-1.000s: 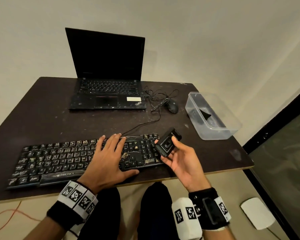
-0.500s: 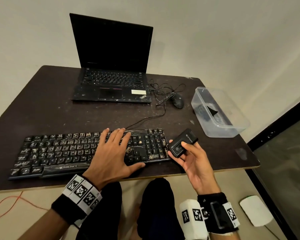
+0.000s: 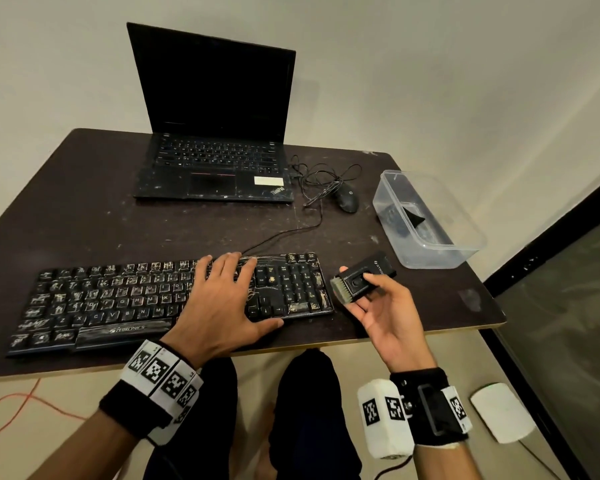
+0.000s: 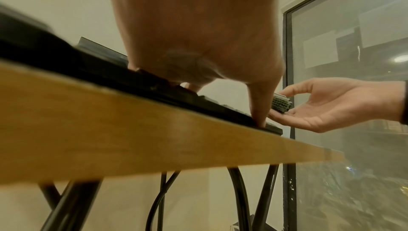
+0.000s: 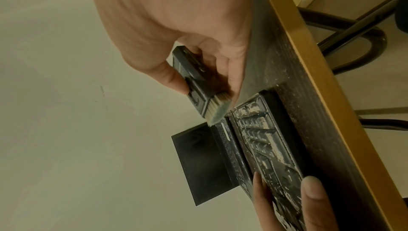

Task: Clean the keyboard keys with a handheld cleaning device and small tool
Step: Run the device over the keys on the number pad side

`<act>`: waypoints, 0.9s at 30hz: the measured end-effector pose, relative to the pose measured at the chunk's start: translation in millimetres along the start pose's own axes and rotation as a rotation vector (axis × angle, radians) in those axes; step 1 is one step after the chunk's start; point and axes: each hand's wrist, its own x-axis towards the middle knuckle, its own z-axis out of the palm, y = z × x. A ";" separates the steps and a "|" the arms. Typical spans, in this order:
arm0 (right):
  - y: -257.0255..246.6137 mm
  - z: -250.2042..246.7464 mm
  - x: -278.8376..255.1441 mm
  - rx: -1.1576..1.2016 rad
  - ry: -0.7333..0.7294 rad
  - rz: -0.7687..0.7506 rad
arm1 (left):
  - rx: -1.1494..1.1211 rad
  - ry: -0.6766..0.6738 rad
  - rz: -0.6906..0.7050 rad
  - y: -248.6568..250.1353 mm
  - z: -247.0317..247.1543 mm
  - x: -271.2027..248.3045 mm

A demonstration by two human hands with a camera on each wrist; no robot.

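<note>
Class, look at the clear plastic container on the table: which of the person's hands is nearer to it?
Right. The right hand holds the brush device just beside the container; the left hand rests on the keyboard, farther away.

- keyboard (image 3: 146,299) at bench (image 3: 84,209) front edge
- laptop (image 3: 219,147) behind keyboard
- mouse (image 3: 347,202) right of laptop
- container (image 3: 465,237) at bench right edge
- left hand (image 3: 219,303) on keyboard
- right hand (image 3: 381,306) with cleaning device (image 3: 361,280) just right of keyboard
</note>
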 end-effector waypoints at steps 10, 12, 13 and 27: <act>7.4 -3.6 6.9 -0.063 0.090 -0.141 | -0.010 -0.025 0.007 -5.5 -2.6 6.5; 9.5 -5.2 7.5 -0.097 0.113 -0.151 | -0.006 -0.081 0.007 -8.5 -6.8 11.7; 10.4 -6.4 8.5 -0.102 0.113 -0.145 | -0.001 -0.121 0.003 -9.6 -9.0 14.8; 16.7 -13.5 12.1 -0.172 0.108 -0.180 | 0.023 -0.237 -0.020 -3.6 -11.8 21.3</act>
